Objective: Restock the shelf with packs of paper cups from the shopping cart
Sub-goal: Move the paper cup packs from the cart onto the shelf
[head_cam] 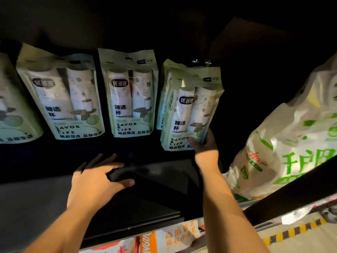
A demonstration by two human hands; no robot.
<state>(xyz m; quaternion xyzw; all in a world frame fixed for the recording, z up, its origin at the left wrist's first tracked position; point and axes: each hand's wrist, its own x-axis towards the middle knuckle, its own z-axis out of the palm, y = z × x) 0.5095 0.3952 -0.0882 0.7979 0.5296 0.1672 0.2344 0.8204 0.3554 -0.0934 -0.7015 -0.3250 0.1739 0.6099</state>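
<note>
Up in the dark bay, a row of pale green packs of paper cups hangs side by side. The one being handled, the held pack (189, 110), sits just right of centre, toward 2 o'clock from the middle of the view. Its top is up at a shiny metal hook (202, 62), though I cannot tell whether it is on the hook. The right hand (203, 143) has it by the bottom right corner, at 5 o'clock on the pack: the thumb lies across the printed front and the fingers are curled round behind the edge, a firm pinch. Close behind it, on its 9 o'clock side, the edge of another pack (162, 106) shows.

Further along toward 9 o'clock hang the middle pack (129, 94), then the left pack (62, 95), and a cut-off pack (12, 110) at the frame's edge, each a little apart from the next.

The left hand (94, 178) is down at about 7 o'clock from centre, lying on the dark shelf (54, 198) with its fingers spread and fairly straight and the thumb stretched out toward 3 o'clock. It holds nothing that I can make out.

At 3 to 4 o'clock leans a big white bag (291, 143) with green print. Along the bottom, at 6 o'clock, orange and white packets (149, 240) show under the shelf, and a yellow and black striped strip (295, 230) runs at 5 o'clock.
</note>
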